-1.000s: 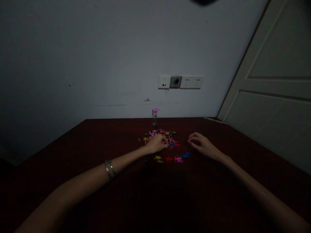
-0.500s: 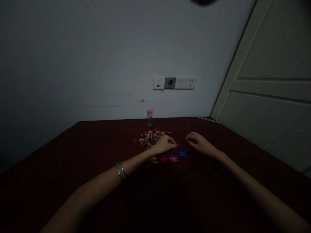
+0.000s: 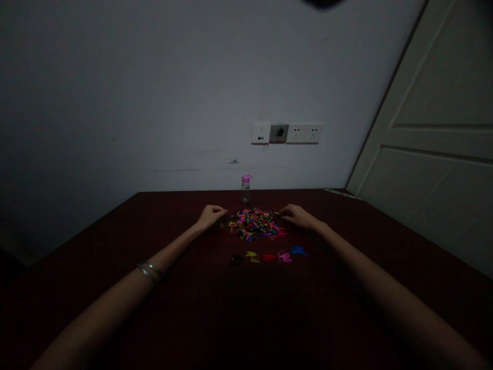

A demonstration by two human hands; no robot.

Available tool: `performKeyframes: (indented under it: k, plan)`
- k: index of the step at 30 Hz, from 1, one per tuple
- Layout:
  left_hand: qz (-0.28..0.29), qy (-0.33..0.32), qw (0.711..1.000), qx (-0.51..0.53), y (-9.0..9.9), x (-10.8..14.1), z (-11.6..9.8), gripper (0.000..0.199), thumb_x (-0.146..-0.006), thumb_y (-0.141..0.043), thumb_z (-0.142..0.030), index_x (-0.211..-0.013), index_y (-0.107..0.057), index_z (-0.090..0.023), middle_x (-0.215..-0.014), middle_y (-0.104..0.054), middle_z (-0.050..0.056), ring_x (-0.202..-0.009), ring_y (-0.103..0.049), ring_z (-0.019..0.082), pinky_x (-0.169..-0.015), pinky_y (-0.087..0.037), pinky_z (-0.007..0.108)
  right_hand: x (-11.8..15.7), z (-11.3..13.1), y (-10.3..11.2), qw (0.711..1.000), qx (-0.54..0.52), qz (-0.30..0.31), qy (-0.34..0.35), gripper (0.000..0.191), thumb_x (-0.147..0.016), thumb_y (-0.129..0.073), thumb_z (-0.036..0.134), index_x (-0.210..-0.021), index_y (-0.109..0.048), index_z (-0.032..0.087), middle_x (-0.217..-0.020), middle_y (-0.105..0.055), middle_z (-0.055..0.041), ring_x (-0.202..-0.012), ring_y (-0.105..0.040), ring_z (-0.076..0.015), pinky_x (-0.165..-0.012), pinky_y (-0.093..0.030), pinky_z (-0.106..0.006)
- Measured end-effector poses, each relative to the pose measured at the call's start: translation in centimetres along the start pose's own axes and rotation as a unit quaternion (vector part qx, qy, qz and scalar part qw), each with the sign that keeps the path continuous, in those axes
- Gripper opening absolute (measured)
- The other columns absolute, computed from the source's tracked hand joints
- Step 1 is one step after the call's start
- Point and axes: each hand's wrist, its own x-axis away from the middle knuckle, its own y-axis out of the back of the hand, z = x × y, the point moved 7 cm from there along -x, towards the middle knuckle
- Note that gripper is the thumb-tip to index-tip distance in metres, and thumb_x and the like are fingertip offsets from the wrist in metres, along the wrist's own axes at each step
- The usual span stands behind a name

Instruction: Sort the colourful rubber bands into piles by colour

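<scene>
A heap of colourful paper clips (image 3: pixel 256 222) lies in the middle of the dark red table. My left hand (image 3: pixel 210 216) is at the left of the heap, thumb and fingertips pinched together; whatever is between them is too small to make out. At the heap's right edge is my right hand (image 3: pixel 298 215), its fingers curved with a small gap to the thumb, close by a yellow clip. In front of the heap sit small sorted groups: black clips (image 3: pixel 236 260), yellow clips (image 3: pixel 252 256), red clips (image 3: pixel 269 257), pink clips (image 3: pixel 284 256) and blue clips (image 3: pixel 298 250).
Behind the heap stands a clear bottle with a pink lid (image 3: pixel 245 189). The wall with a row of sockets (image 3: pixel 287 133) rises at the table's back edge. A flat strip (image 3: pixel 342 194) lies at the back right, near a pale door (image 3: pixel 439 139).
My left hand has moved left, from over the front of the heap to its left side. My right hand has come left to the heap's right edge. The view has shifted slightly.
</scene>
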Motion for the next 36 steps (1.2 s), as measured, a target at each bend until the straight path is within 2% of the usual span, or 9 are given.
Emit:
performKeyframes:
  k: [9, 14, 16, 19, 22, 25, 27, 31, 36]
  plan:
    - [0.088, -0.032, 0.992, -0.090, 1.8, 2.1, 1.3, 0.037, -0.068, -0.055, -0.044, -0.078, -0.068, -0.011, -0.077, -0.067, 0.006, -0.074, -0.058, 0.017, -0.068, -0.041, 0.025, -0.4, -0.6, -1.2, 1.000, -0.013, -0.003, -0.001, 0.019, -0.078, -0.048, 0.022, -0.088, -0.062, 0.014, -0.093, -0.062, -0.0087, -0.085, -0.057, -0.0176, -0.076, -0.043, -0.026]
    - [0.135, -0.061, 0.979, -0.143, 1.2, 2.9, 0.6, 0.030, -0.070, -0.051, -0.035, -0.079, -0.067, -0.011, -0.076, -0.066, 0.005, -0.070, -0.057, 0.015, -0.065, -0.040, 0.023, 0.4, -0.8, -0.4, 0.999, -0.038, -0.021, -0.008, 0.016, -0.077, -0.046, 0.022, -0.081, -0.060, 0.015, -0.085, -0.062, -0.0068, -0.077, -0.057, -0.0163, -0.072, -0.042, -0.025]
    - [0.136, -0.077, 0.971, -0.179, 1.1, 3.0, 0.4, 0.030, -0.071, -0.050, -0.034, -0.083, -0.067, -0.012, -0.075, -0.064, 0.004, -0.067, -0.055, 0.014, -0.063, -0.039, 0.022, 0.8, 0.0, 0.4, 0.998, -0.054, -0.041, -0.007, 0.014, -0.075, -0.048, 0.021, -0.079, -0.059, 0.015, -0.084, -0.062, -0.0062, -0.077, -0.056, -0.0160, -0.072, -0.041, -0.025]
    - [0.136, -0.099, 0.960, -0.225, 1.0, 3.0, 0.3, 0.034, -0.074, -0.050, -0.034, -0.098, -0.064, -0.014, -0.077, -0.062, 0.004, -0.067, -0.054, 0.014, -0.061, -0.038, 0.022, 1.4, 4.0, 1.7, 0.993, -0.098, -0.056, 0.025, 0.011, -0.074, -0.048, 0.020, -0.078, -0.057, 0.015, -0.080, -0.059, -0.0047, -0.072, -0.054, -0.0144, -0.067, -0.041, -0.024]
    - [0.151, -0.118, 0.947, -0.259, 0.5, 3.1, 0.1, 0.037, -0.077, -0.049, -0.033, -0.109, -0.058, -0.018, -0.088, -0.062, 0.005, -0.076, -0.056, 0.015, -0.065, -0.038, 0.023, 2.3, 10.8, 1.9, 0.984, -0.138, -0.022, 0.113, 0.007, -0.075, -0.049, 0.017, -0.077, -0.056, 0.015, -0.079, -0.056, -0.0029, -0.070, -0.051, -0.0121, -0.065, -0.040, -0.023]
    - [0.154, -0.136, 0.933, -0.296, 0.0, 3.2, -0.4, 0.034, -0.079, -0.046, -0.032, -0.110, -0.058, -0.022, -0.101, -0.060, 0.005, -0.088, -0.055, 0.018, -0.071, -0.038, 0.024, 3.5, 17.6, 0.7, 0.970, -0.125, 0.038, 0.205, 0.008, -0.076, -0.050, 0.014, -0.079, -0.057, 0.016, -0.083, -0.055, -0.0030, -0.076, -0.050, -0.0124, -0.070, -0.040, -0.023]
    - [0.151, -0.139, 0.925, -0.321, -0.1, 3.2, -0.6, 0.030, -0.081, -0.044, -0.031, -0.105, -0.060, -0.023, -0.103, -0.059, 0.005, -0.090, -0.054, 0.019, -0.071, -0.039, 0.025, 4.1, 20.5, -0.5, 0.963, -0.104, 0.069, 0.238, 0.008, -0.075, -0.052, 0.013, -0.079, -0.058, 0.016, -0.087, -0.055, -0.0041, -0.079, -0.050, -0.0129, -0.070, -0.040, -0.023]
    - [0.139, -0.137, 0.919, -0.343, -0.2, 3.1, -0.8, 0.023, -0.081, -0.045, -0.030, -0.094, -0.062, -0.022, -0.101, -0.058, 0.005, -0.086, -0.055, 0.018, -0.067, -0.039, 0.025, 4.3, 22.6, -2.3, 0.956, -0.073, 0.097, 0.265, 0.009, -0.075, -0.052, 0.013, -0.080, -0.059, 0.017, -0.088, -0.056, -0.0048, -0.082, -0.051, -0.0139, -0.073, -0.040, -0.024]
    - [0.127, -0.145, 0.921, -0.337, -0.3, 3.0, -0.8, 0.019, -0.080, -0.045, -0.026, -0.086, -0.061, -0.021, -0.093, -0.059, 0.004, -0.082, -0.055, 0.017, -0.064, -0.039, 0.024, 4.0, 22.1, -2.5, 0.951, -0.103, 0.109, 0.271, 0.012, -0.074, -0.054, 0.011, -0.083, -0.059, 0.017, -0.087, -0.058, -0.0038, -0.082, -0.052, -0.0132, -0.073, -0.040, -0.024]
